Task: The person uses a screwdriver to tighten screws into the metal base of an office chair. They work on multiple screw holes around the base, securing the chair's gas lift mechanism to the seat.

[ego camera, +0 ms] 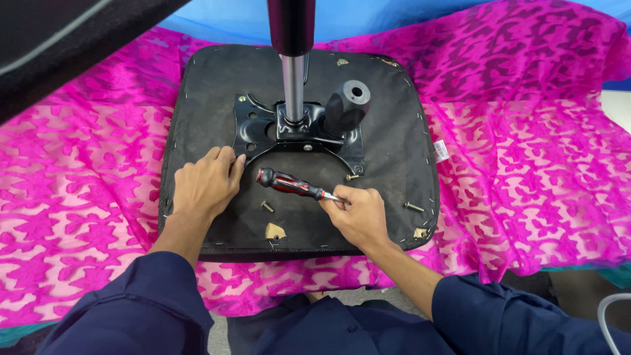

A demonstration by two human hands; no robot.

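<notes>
- The upright chrome and black gas cylinder [293, 59] is cut off by the top edge, so its upper end is out of sight.
- The metal shaft of the red and black handled screwdriver [289, 183] disappears into the right hand [358, 213]; its tip is hidden.
- The left hand [202, 185] has its fingertips curled over the black metal mounting plate [253, 128], covering that corner.
- Both dark blue sleeves [141, 306] run off the bottom edge.
- The black padded object [59, 39] at upper left is cropped, and what it is cannot be told.
</notes>
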